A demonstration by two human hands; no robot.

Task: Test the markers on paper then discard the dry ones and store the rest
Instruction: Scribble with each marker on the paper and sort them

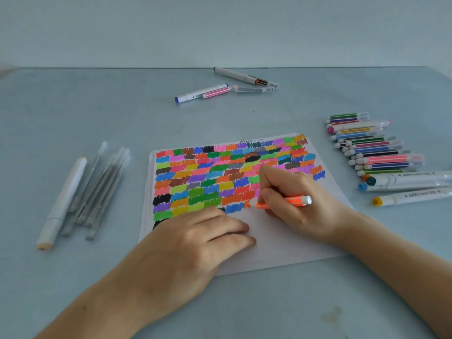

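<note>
A white paper sheet [288, 243] lies in the middle of the table, most of it filled with coloured scribble patches. My right hand [300, 204] grips an orange marker [293, 200] with its tip down on the paper beside a fresh orange mark. My left hand [195, 236] lies flat with straight fingers on the sheet's lower left part. A row of coloured markers [376, 150] lies at the right. A group of grey and white markers [83, 192] lies at the left. Several more markers [227, 86] lie at the back.
The light blue table [122, 106] ends at a far edge against a pale wall. Thick white markers [411, 189] with coloured caps lie at the near end of the right row, close to my right forearm.
</note>
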